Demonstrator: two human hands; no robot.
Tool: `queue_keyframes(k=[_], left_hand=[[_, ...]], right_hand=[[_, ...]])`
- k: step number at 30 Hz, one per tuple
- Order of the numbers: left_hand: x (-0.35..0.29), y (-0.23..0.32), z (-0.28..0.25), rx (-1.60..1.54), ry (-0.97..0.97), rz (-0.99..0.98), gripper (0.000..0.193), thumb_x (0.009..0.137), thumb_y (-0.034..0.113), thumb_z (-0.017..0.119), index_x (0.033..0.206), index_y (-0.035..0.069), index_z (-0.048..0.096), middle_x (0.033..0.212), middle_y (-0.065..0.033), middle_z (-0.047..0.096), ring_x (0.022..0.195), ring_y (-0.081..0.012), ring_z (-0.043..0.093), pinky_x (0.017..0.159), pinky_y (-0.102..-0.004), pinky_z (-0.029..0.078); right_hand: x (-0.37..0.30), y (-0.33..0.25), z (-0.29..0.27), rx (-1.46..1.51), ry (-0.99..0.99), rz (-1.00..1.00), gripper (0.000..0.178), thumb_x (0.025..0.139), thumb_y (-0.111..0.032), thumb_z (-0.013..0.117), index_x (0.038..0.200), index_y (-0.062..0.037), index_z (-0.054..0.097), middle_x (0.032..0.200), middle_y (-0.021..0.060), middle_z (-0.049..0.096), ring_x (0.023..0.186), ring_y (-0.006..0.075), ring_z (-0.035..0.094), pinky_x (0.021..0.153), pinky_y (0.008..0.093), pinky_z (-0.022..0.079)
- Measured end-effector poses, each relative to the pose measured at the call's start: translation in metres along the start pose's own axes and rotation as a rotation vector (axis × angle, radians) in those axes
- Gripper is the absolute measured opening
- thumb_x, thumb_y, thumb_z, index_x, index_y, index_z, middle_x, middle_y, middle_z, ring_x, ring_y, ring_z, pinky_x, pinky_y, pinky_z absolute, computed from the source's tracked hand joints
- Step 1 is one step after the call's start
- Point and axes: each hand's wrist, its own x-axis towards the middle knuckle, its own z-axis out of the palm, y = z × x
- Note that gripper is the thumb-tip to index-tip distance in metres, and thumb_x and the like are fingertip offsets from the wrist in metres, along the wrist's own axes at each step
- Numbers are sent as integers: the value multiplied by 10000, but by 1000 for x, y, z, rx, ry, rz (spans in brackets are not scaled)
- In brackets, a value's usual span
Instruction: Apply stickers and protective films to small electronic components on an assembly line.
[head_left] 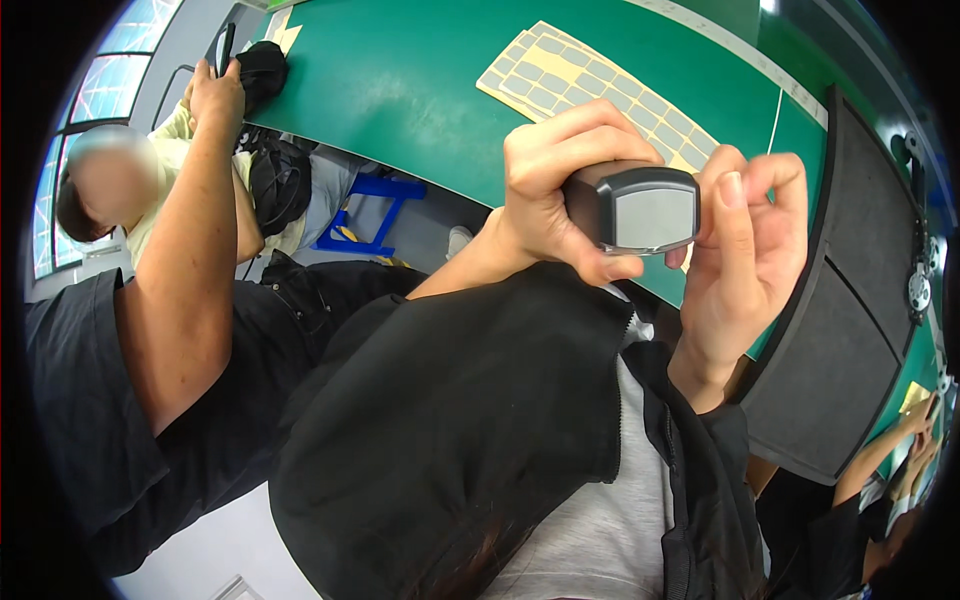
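Observation:
My left hand [560,180] is wrapped round a dark, block-shaped device [590,200] with rounded corners, holding it above the table's near edge. A flat grey panel [655,218] in a black frame forms the end of the device turned up to me. My right hand [745,240] is at the right edge of that end, its thumb and curled index finger close together beside the frame. Whatever may be between those fingertips is too small to make out. Behind my hands, a pale yellow sheet [552,62] of grey rounded stickers lies on the green table [400,90]; some sticker places show bare backing.
A dark grey tray-like panel [830,350] stands to my right. Close on my left, a person in black [180,270] raises a forearm, a dark object in hand; another person sits beyond. A blue stool [375,215] is under the table. More hands [915,420] work at far right.

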Motion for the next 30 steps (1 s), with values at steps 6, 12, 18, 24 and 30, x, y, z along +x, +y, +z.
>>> queue_keyframes(k=[6, 12, 18, 24, 30], left_hand=[[6, -8, 7, -111, -33, 5, 500, 460, 393, 771, 746, 11, 617, 676, -56, 569, 549, -154, 493, 483, -250, 400], [41, -10, 27, 5, -297, -175, 418, 562, 249, 801, 811, -18, 598, 735, -72, 600, 622, -175, 537, 577, -275, 446], [182, -112, 78, 293, -482, -4, 374, 575, 117, 767, 911, 70, 612, 878, 9, 598, 746, -156, 549, 689, -248, 438], [279, -292, 177, 724, -508, 402, 413, 642, 99, 682, 1038, 171, 591, 1070, 33, 550, 945, -187, 525, 798, -303, 442], [261, -363, 259, 765, -556, 304, 380, 727, 205, 645, 1096, 177, 559, 1096, -17, 509, 971, -231, 510, 810, -311, 445]], right_hand=[[10, -1, -13, 34, -181, -52, 235, 793, -12, 566, 962, -40, 407, 727, 28, 471, 522, 85, 408, 478, 189, 382], [30, -11, -40, -173, -60, -145, 112, 835, -27, 500, 927, -31, 438, 723, 39, 481, 542, 80, 413, 493, 181, 381], [55, 2, -105, -831, 408, -337, 48, 782, 11, 509, 815, -16, 531, 691, 41, 516, 575, 120, 459, 563, 223, 401], [69, 31, -156, -1081, 245, -332, 39, 712, -5, 554, 717, -34, 529, 647, 45, 498, 572, 181, 444, 562, 275, 374], [84, 14, -183, -1064, 194, -363, 53, 717, -8, 555, 730, -33, 510, 669, 54, 490, 620, 205, 444, 627, 292, 375]])
